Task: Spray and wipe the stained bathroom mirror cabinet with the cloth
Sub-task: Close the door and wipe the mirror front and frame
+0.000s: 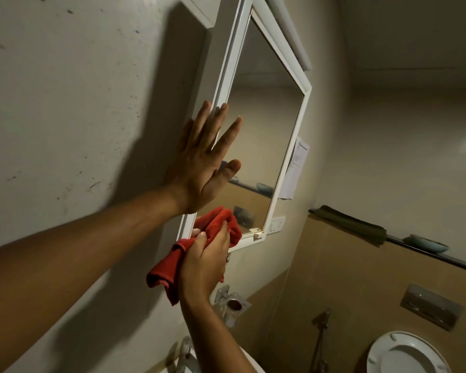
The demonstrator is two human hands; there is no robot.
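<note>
The white-framed mirror cabinet [304, 109] hangs on the wall at centre, its glass reflecting the room. My left hand [202, 160] lies flat with fingers spread against the cabinet's left frame and the edge of the glass. Just below it, my right hand [207, 262] grips a bunched red cloth [170, 267] and presses it on the lower left corner of the mirror. Part of the cloth hangs down below my wrist. No spray bottle is in view.
A paper sheet [296, 168] is stuck right of the cabinet. A metal holder [233, 304] and a tap [184, 351] sit below it. On the right are a ledge with a dark cloth [353, 223] and a dish [428, 243], a flush plate [431, 305] and a toilet [406, 354].
</note>
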